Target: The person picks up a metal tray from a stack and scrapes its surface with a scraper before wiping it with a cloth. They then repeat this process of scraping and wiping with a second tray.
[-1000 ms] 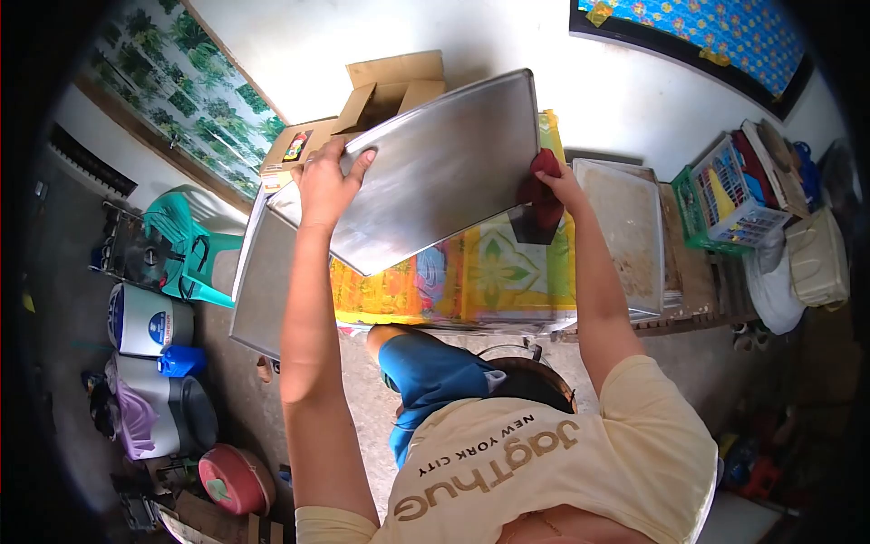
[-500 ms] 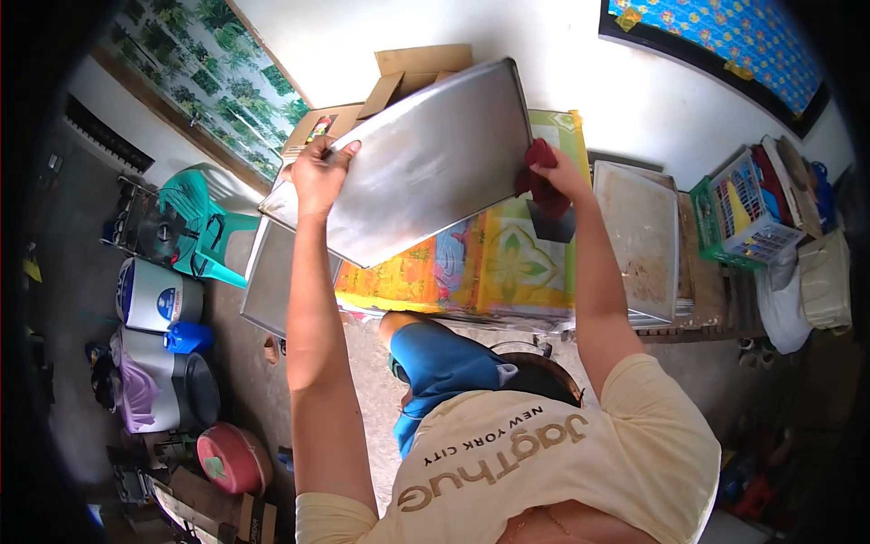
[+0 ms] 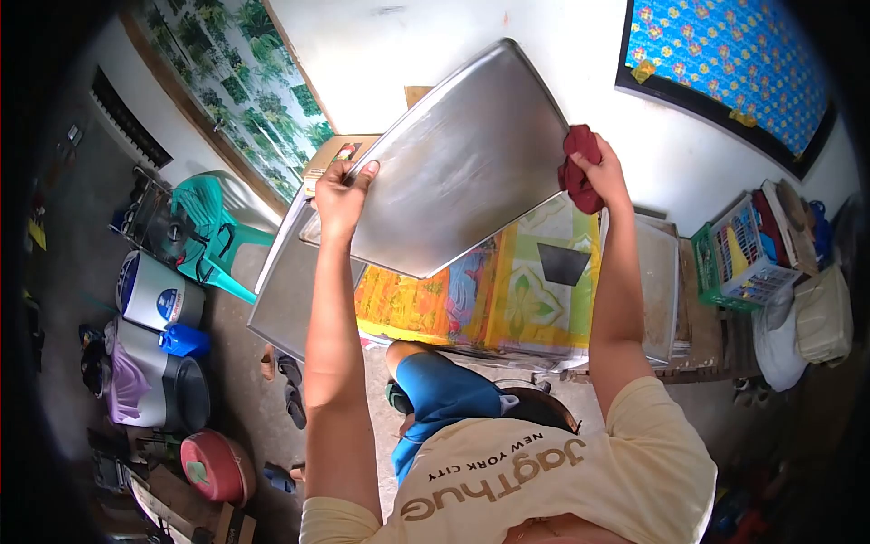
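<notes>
A large metal baking tray point(image 3: 467, 163) is held up at a tilt above the table, its flat grey face toward me. My left hand point(image 3: 344, 204) is closed on the tray's left edge, thumb over the near face. My right hand point(image 3: 603, 172) grips a crumpled dark red cloth point(image 3: 580, 168) against the tray's right edge. Under the tray lies a table with a colourful patterned cover point(image 3: 421, 304), and on it a dark flat piece point(image 3: 564, 264). Another metal tray point(image 3: 304, 295) rests at the table's left, partly hidden by my left arm.
More trays point(image 3: 657, 281) are stacked on the right, partly behind my right arm. Beyond them stands a plastic crate point(image 3: 739, 245) with things in it. A green plastic chair point(image 3: 213, 231) is at the left, and a cardboard box point(image 3: 340, 154) sits behind the tray.
The tray has risen and shifted right in view. My right hand with the red cloth has moved up and right along the tray's edge; the dark piece on the table shows more fully.
</notes>
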`<state>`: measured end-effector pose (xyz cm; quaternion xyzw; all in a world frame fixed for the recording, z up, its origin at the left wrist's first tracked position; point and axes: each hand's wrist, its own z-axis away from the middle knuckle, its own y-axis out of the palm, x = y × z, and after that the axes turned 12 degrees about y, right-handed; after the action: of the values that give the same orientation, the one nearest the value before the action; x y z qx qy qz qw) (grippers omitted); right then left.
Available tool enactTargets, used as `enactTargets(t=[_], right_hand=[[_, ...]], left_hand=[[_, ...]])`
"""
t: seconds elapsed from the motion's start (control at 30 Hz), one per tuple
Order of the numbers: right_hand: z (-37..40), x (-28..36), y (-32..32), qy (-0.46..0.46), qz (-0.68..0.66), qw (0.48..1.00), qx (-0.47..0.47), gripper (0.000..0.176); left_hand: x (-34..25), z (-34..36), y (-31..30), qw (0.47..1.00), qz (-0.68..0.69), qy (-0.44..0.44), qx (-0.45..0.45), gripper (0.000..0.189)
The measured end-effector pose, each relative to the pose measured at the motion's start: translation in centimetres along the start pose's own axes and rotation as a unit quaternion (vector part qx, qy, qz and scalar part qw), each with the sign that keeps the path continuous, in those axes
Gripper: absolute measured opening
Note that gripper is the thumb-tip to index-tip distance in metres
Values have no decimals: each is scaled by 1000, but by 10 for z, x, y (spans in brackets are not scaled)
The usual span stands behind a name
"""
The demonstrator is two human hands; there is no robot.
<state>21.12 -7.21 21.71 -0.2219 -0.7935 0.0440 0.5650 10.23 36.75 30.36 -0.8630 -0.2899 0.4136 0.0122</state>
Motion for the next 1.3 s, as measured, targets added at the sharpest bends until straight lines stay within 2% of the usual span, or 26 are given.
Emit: enactTargets(t=[0.07,0.2,0.3,0.37,0.6,0.7,0.8,0.87,0.93,1.03,1.07,1.17,1.23,1.3], right_hand=[[-7,42,-6,-48,90,995,-24,54],[-16,89,3,-65,222,972,-35,57],[-7,123,13,-69,222,972,-31,53],[-9,132,20,-57,252,966,-28,57],[-21,131,33,-38,233,972,-16,57],[-21,124,38,-25,177,983,-31,54],[-28,96,48,-22,1,1000,-12,50],[-25,75,63,8,-112,993,-41,46],[-9,84,69,42,-214,974,-61,43],[2,73,86,90,-401,910,-54,47],[7,67,91,127,-451,883,-26,56],[30,31,128,154,-481,863,0,62],[59,7,168,93,-347,928,-99,66],[98,-8,205,146,-393,906,-56,68]], left_hand=[[16,7,-4,999,27,-24,-27,27],[31,24,-17,991,99,-40,-82,25],[42,31,-33,989,119,-26,-88,25],[47,35,-40,989,113,-23,-97,26],[65,41,-55,986,123,-19,-109,29],[68,41,-57,986,125,-19,-108,24],[68,41,-60,985,130,-40,-105,23],[72,43,-65,985,137,-41,-95,22],[76,43,-66,985,140,-37,-91,21],[76,43,-66,986,136,-27,-93,20],[75,43,-66,986,133,-26,-92,19],[76,41,-61,987,124,-23,-100,20],[78,41,-60,987,119,-26,-106,20],[79,42,-59,987,104,-32,-122,22]])
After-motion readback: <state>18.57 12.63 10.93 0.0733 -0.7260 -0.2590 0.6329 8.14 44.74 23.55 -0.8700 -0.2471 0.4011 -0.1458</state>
